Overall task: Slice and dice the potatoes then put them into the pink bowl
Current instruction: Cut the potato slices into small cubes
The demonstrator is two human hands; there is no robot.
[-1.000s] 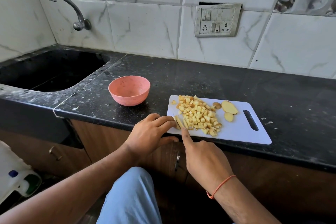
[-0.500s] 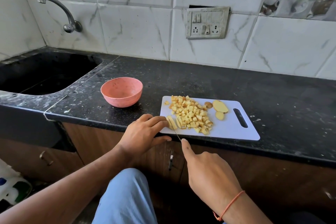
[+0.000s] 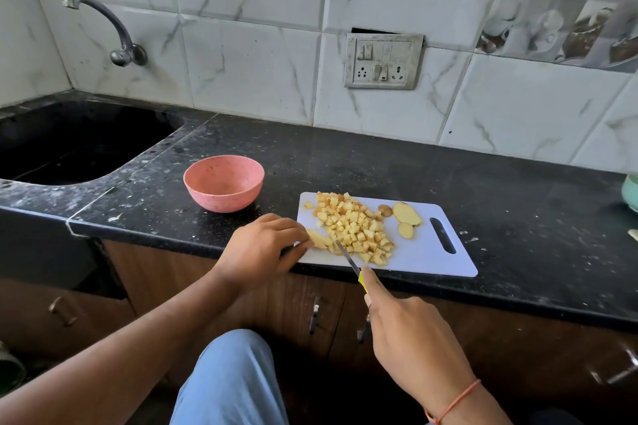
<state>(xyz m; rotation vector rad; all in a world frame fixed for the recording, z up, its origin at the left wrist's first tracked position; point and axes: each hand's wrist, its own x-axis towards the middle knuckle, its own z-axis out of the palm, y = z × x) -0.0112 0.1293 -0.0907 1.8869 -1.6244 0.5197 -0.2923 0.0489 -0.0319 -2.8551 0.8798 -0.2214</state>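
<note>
A white cutting board lies at the counter's front edge with a heap of diced potato on it. Three potato slices lie beside the heap, towards the board's handle slot. My left hand pins a few potato strips at the board's left edge with curled fingertips. My right hand grips a yellow-handled knife, forefinger along its spine, the blade tip across the strips. The pink bowl stands left of the board, with nothing visible inside.
A black sink with a wall tap sits at the far left. A switch and socket plate is on the tiled wall. A pale green vessel shows at the right edge. Cabinet doors with handles lie under the black counter.
The knife has slid back towards me, so its yellow handle now shows. My left hand still holds the strips at the board's left edge. The camera has drifted slightly.
</note>
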